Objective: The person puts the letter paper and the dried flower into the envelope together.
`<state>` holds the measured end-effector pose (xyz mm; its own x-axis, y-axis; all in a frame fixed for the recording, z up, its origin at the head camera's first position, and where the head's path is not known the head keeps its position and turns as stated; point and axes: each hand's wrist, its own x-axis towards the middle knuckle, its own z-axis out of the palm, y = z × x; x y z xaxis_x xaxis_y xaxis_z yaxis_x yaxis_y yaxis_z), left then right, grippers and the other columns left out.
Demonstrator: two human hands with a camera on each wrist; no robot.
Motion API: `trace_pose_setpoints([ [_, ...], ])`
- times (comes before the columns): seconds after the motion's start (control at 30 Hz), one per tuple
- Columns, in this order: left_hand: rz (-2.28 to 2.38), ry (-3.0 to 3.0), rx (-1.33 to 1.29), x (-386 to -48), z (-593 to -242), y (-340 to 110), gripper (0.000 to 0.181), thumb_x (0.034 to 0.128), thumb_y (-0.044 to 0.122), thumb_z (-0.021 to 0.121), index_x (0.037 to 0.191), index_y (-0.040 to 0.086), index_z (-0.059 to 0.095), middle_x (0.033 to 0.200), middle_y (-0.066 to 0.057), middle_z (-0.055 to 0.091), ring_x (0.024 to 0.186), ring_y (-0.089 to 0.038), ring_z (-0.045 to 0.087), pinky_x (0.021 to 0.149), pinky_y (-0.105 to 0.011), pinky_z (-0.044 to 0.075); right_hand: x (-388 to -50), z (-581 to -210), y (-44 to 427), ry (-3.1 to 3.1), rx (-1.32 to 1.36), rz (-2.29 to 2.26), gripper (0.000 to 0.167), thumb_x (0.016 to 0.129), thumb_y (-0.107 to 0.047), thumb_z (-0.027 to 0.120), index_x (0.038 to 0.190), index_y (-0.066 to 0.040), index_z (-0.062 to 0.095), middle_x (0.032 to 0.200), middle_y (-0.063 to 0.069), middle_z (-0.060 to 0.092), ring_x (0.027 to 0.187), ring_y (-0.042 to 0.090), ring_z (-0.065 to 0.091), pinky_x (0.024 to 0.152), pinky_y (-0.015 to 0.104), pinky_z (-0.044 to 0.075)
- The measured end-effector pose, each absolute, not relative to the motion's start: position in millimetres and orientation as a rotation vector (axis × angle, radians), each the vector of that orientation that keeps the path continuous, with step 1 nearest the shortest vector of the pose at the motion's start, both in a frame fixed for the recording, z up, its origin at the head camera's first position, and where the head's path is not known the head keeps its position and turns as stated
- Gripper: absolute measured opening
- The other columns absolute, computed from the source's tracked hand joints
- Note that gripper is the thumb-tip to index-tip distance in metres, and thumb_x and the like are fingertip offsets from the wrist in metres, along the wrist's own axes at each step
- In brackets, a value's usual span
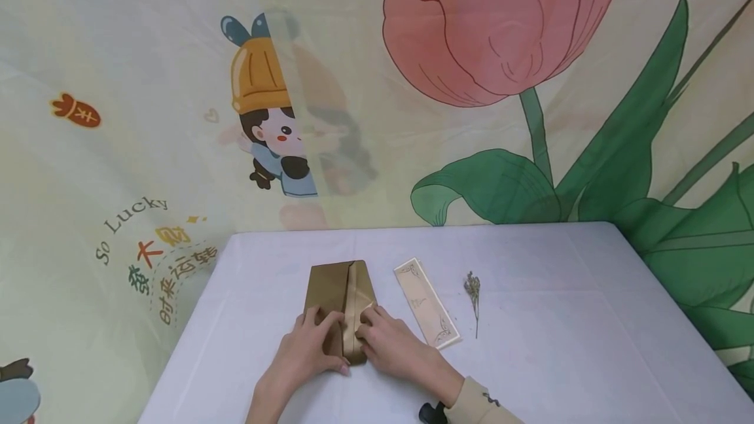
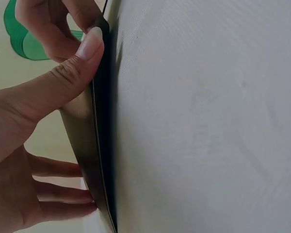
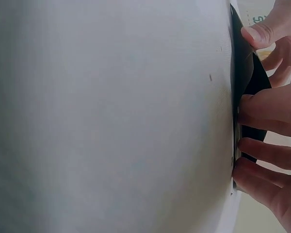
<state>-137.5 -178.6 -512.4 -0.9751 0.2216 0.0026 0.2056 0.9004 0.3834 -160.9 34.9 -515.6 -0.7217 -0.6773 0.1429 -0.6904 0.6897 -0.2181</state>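
On the white-covered table lies a gold-brown paper envelope (image 1: 327,283) with a lighter folded flap (image 1: 362,290) along its right side. My left hand (image 1: 307,345) holds the envelope from the left, fingers on its top and thumb at the near edge. From the right, my right hand (image 1: 391,344) grips the flap side with bent fingers. In the right wrist view, right-hand fingers (image 3: 269,107) touch the envelope's edge, and a dark gap shows under a raised part. The left thumb (image 2: 89,46) lies on the envelope's edge in the left wrist view.
A cream card (image 1: 423,300) with ornamented corners lies right of the envelope. Further right is a small dried flower sprig (image 1: 472,290). A black object (image 1: 432,412) sits by the right sleeve (image 1: 480,401). Behind the table (image 1: 542,267) hangs a printed cloth (image 1: 365,116).
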Motion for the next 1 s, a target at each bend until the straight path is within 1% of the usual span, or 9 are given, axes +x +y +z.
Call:
trace_pose_setpoints([
  [0.23,0.615,3.021,0.323,-136.2,-515.7,-180.0,0.085,0.0521,0.062,0.091,0.125,0.032,0.059,0.144,-0.028,0.048,0.128,-0.053,0.052,0.072,-0.064,0.055,-159.1,-517.5,34.4,-2.847,1.153,0.426,0.02,0.092,-0.019,0.074,0.112,-0.016,0.075,0.123,0.002,0.063,0.111,0.016,0.059,0.073,0.025,0.056],
  [0.33,0.629,3.021,0.325,-136.2,-517.1,-180.7,0.084,0.0526,0.062,0.091,0.124,0.033,0.058,0.144,-0.026,0.049,0.127,-0.051,0.052,0.071,-0.061,0.054,-159.2,-518.6,34.3,-2.844,1.148,0.419,0.021,0.092,-0.019,0.074,0.113,-0.016,0.075,0.123,0.002,0.063,0.11,0.016,0.059,0.074,0.025,0.057],
  [0.53,0.629,3.028,0.332,-138.1,-517.7,-180.8,0.083,0.0527,0.064,0.09,0.123,0.034,0.057,0.142,-0.024,0.05,0.118,-0.045,0.056,0.067,-0.055,0.054,-159.8,-519.2,34.4,-2.842,1.134,0.421,0.022,0.092,-0.019,0.073,0.114,-0.015,0.074,0.121,0.002,0.063,0.109,0.016,0.059,0.073,0.025,0.056],
  [0.73,0.621,3.031,0.339,-139.6,-517.4,-180.4,0.083,0.0533,0.064,0.09,0.123,0.034,0.058,0.142,-0.024,0.051,0.118,-0.045,0.056,0.067,-0.056,0.054,-162.0,-517.6,35.8,-2.821,1.147,0.408,0.023,0.092,-0.019,0.073,0.114,-0.016,0.074,0.119,0.001,0.063,0.107,0.015,0.059,0.072,0.024,0.055],
  [0.87,0.608,3.034,0.343,-139.4,-517.6,-180.9,0.084,0.0527,0.064,0.09,0.124,0.033,0.058,0.143,-0.025,0.05,0.118,-0.045,0.056,0.066,-0.055,0.054,-164.4,-516.9,38.8,-2.79,1.181,0.426,0.025,0.092,-0.019,0.072,0.116,-0.015,0.074,0.115,-0.001,0.063,0.103,0.013,0.058,0.07,0.021,0.053],
  [1.0,0.598,3.041,0.346,-139.5,-518.3,-180.5,0.083,0.053,0.063,0.091,0.124,0.033,0.058,0.143,-0.025,0.049,0.118,-0.045,0.056,0.065,-0.054,0.054,-165.6,-516.8,41.6,-2.736,1.187,0.453,0.026,0.092,-0.02,0.073,0.117,-0.013,0.073,0.113,-0.001,0.065,0.101,0.013,0.06,0.076,0.022,0.053],
])
